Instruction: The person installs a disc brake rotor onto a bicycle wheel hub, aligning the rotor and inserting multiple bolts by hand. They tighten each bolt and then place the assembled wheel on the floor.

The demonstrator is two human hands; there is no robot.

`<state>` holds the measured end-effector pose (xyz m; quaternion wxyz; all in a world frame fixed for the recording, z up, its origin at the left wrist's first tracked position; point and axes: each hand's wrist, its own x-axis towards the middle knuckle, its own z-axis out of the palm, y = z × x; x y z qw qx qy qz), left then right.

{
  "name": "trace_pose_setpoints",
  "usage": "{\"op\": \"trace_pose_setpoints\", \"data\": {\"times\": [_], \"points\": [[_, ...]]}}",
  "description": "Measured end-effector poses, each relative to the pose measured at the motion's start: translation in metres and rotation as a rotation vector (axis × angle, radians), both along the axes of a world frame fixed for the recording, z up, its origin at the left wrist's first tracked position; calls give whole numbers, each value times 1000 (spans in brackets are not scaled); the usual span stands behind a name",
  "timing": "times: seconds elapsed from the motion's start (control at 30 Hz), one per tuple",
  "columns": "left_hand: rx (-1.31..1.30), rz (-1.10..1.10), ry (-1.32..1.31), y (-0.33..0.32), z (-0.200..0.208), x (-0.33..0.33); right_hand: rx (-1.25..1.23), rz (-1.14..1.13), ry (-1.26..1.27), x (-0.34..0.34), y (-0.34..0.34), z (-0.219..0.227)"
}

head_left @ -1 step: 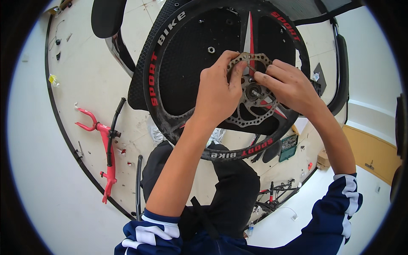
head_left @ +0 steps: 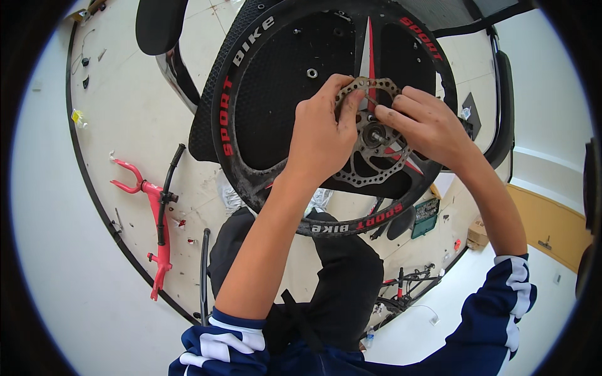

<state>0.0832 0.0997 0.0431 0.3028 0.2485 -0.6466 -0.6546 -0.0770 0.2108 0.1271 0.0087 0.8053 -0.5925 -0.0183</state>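
A bicycle wheel with a black rim and red-and-white spokes lies flat across a black chair seat. Over its hub sits a silver, perforated brake disc, its upper edge between my hands. My left hand is closed, thumb and forefinger pinching the disc's upper left edge. Closed too, my right hand has its fingertips at the disc's upper right, above the hub. A thin grey piece shows between the two hands; what the right fingers hold is mostly hidden.
A loose nut and smaller hardware lie on the seat inside the rim. Chair armrests flank the wheel. On the floor at left rests a pink bicycle frame; a green case and dark bike parts lie at right.
My right forearm has shifted very slightly to the right. Both hands keep their places at the disc, and the wheel has not visibly moved.
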Motion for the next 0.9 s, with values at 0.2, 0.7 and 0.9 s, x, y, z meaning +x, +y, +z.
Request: {"op": "trace_pose_setpoints", "data": {"times": [0.2, 0.7, 0.9], "points": [[16, 16, 10, -1, -3, -2, -17, 352, 171, -22, -25, 6], [62, 122, 22, 15, -13, -3, -146, 37, 26, 5, 10, -25], [59, 118, 11, 14, -12, -6, -79, -12, -20, 4, 13, -19]]}}
